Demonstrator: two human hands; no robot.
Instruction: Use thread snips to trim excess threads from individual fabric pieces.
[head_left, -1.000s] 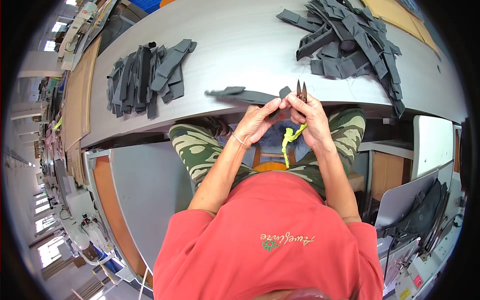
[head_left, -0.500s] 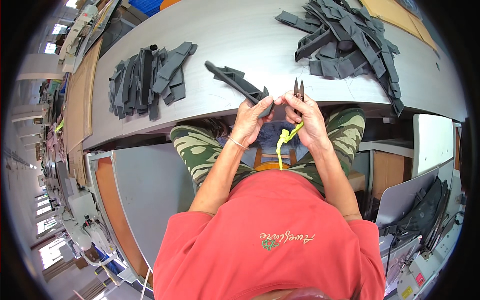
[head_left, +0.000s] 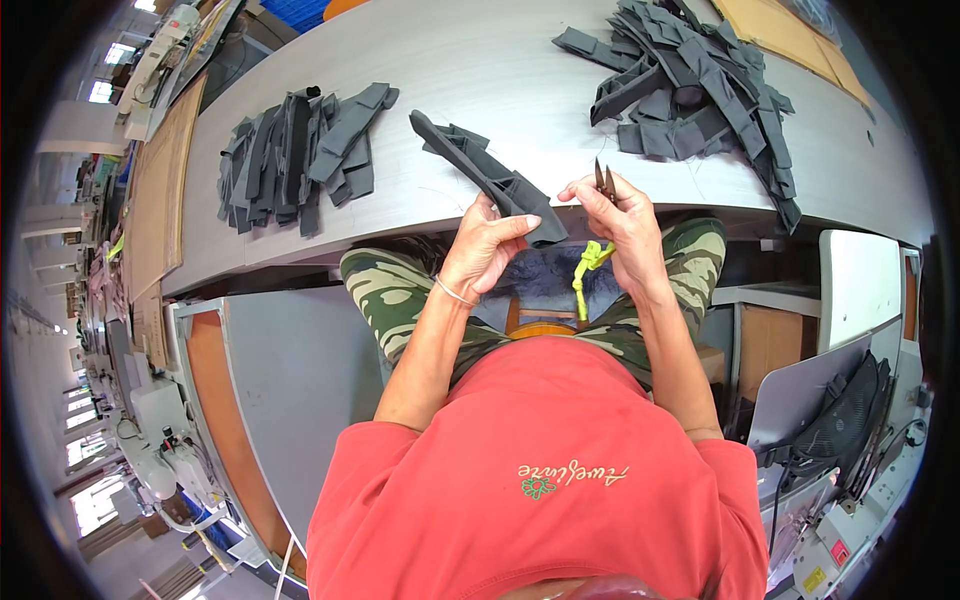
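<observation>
Workshop: white machines (head_left: 165, 50) and lit windows (head_left: 98, 505) run off well to the left of our left hand (head_left: 485, 248).
Tabletop: its pale surface (head_left: 480, 70) spreads beyond both our hands, a few loose threads on it.
Left hand: thumb and fingers pinch the near end of the grey fabric strip (head_left: 470, 160), covering part of it.
Grey fabric strip: it slants from our left hand away and leftward over the tabletop, its folded layers partly spread.
Right hand: our fingers wrap the dark snips (head_left: 605, 182), blades up and slightly parted; this hand (head_left: 622, 228) is near the strip's held end, apart from it.
Yellow-green cord: it (head_left: 585, 268) dangles below our right hand, above the stool (head_left: 540, 328); its upper end is hidden.
Strip piles: one (head_left: 295, 165) lies beyond and left of our left hand, a bigger one (head_left: 700, 90) beyond and right of our right.
Obstacles: cardboard (head_left: 795, 45) lies behind the bigger pile; a white panel (head_left: 862, 290) stands right of our right hand.
</observation>
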